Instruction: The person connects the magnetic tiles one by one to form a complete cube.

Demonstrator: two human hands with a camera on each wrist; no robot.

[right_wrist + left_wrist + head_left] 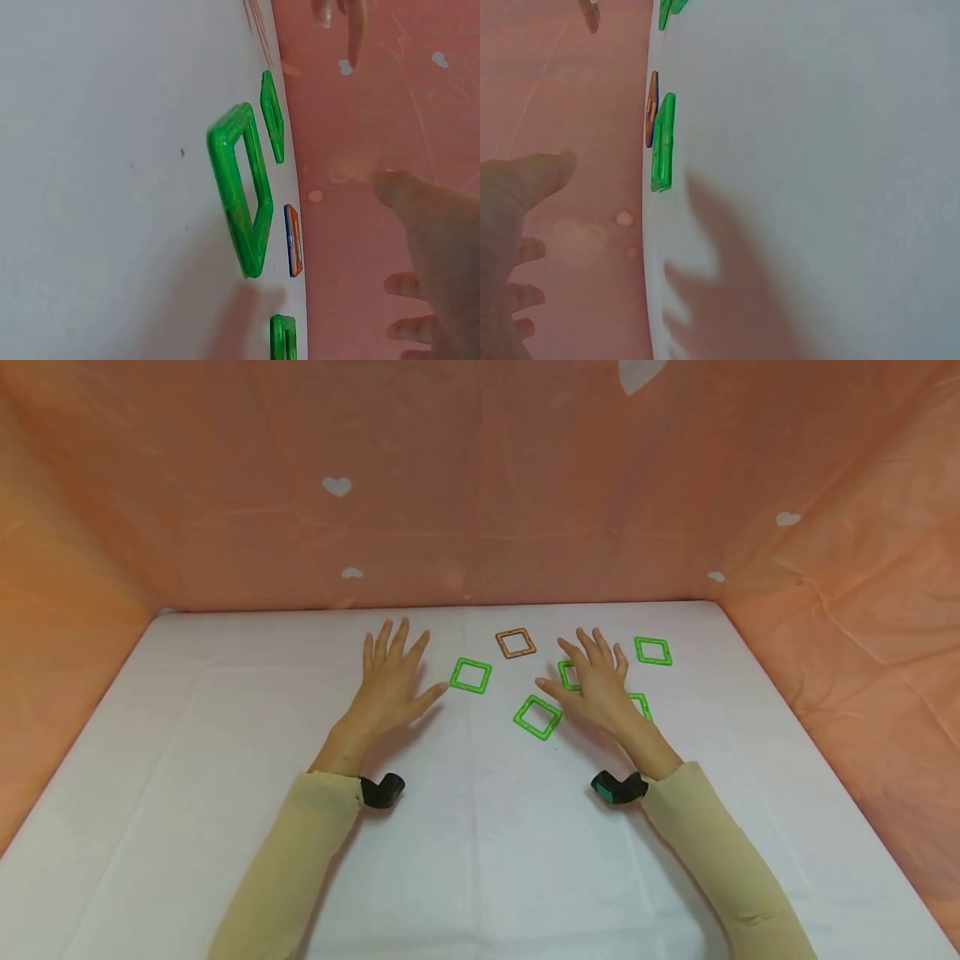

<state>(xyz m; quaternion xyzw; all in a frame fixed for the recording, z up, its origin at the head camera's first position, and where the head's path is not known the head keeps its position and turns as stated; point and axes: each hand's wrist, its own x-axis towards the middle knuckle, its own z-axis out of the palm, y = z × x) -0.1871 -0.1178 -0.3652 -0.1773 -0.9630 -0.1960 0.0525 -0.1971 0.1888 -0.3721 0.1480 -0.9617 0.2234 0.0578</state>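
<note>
My left hand point(386, 689) is held above the white table with its fingers spread and holds nothing. A green square frame point(471, 676) lies just right of its thumb. Fingers apart, my right hand point(600, 689) hovers over the green frames, also holding nothing. It partly hides one green frame point(566, 676) under the fingers and another point(641, 705) beside the palm. To the left of its thumb lies a tilted green square frame point(537, 717). An orange square frame point(515, 643) sits farther back between the hands. In the right wrist view, the nearest green frame point(240, 191) looks large.
One more green frame point(653, 651) lies at the back right. The table point(480, 860) wears a white cloth. Orange cloth point(480, 485) with pale hearts rises behind it and at both sides. Each wrist carries a black device, on the left point(382, 791) and on the right point(619, 787).
</note>
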